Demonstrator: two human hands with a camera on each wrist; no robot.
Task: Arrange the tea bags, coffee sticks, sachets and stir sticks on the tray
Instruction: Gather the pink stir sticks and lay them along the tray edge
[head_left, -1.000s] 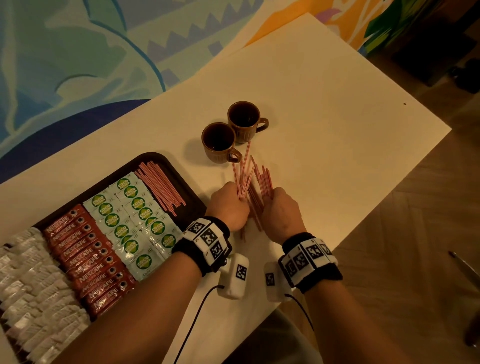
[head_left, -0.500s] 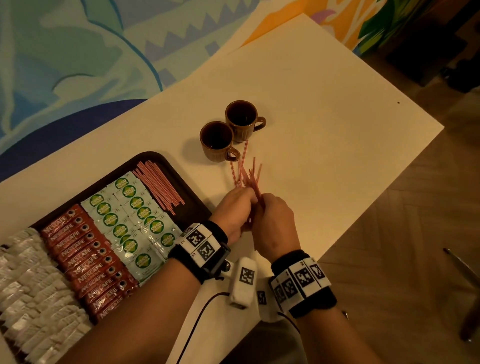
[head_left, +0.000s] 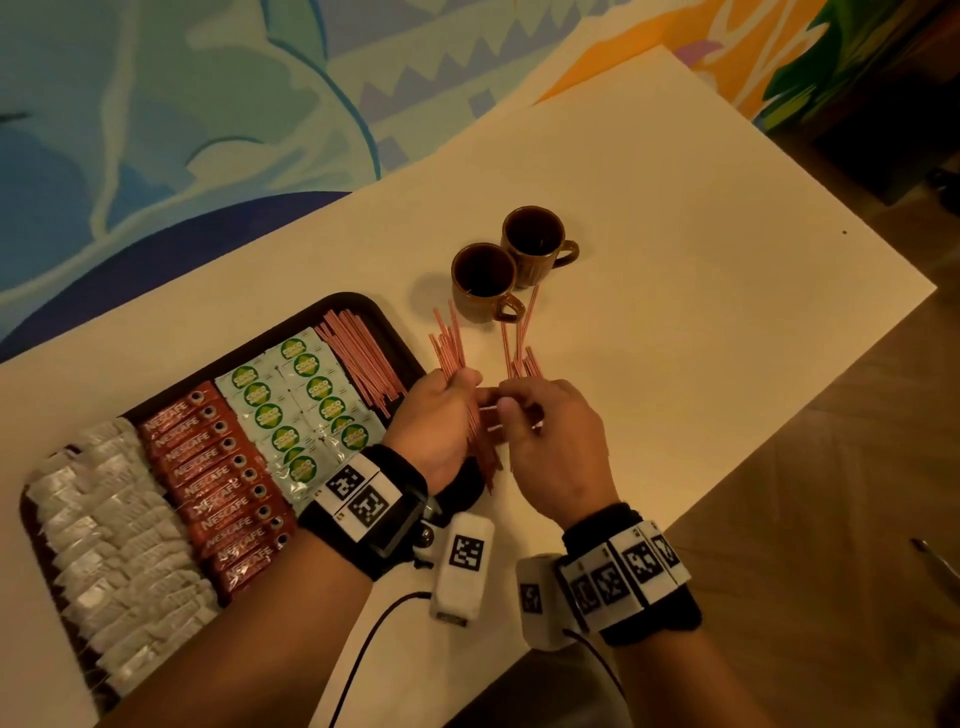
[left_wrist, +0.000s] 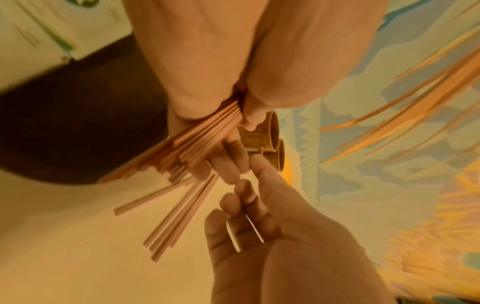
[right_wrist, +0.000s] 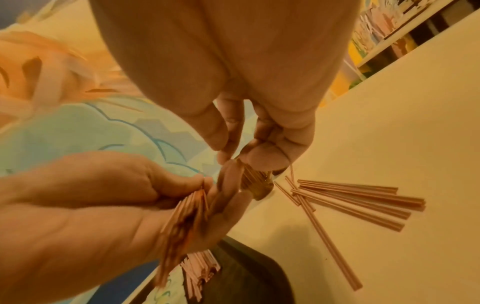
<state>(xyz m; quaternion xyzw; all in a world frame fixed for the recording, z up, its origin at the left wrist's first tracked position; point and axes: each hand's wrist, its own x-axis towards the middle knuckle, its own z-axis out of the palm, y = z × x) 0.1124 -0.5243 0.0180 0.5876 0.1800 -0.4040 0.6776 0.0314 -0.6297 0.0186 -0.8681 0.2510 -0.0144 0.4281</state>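
Note:
My left hand (head_left: 457, 395) grips a bundle of pink stir sticks (head_left: 448, 347) just off the tray's right rim, held between thumb and fingers (left_wrist: 244, 115). My right hand (head_left: 524, 415) hovers beside it, fingers loosely curled, nothing plainly held (right_wrist: 241, 148). Several loose stir sticks (head_left: 522, 358) lie fanned on the table (right_wrist: 350, 199) beyond my right hand. The dark tray (head_left: 358, 301) holds rows of white tea bags (head_left: 114, 545), red coffee sticks (head_left: 218, 478), green-and-white sachets (head_left: 296, 405) and a pile of stir sticks (head_left: 363, 358).
Two brown cups (head_left: 483, 275) (head_left: 535, 244) stand on the cream table (head_left: 701, 260) just beyond the loose sticks. The table's right edge drops to a wooden floor (head_left: 857, 493). A painted wall runs behind the table.
Both hands were gathering sticks together near the cups. Now the left hand has drawn its bundle leftward toward the tray, several sticks stay on the table, and the right hand has let go.

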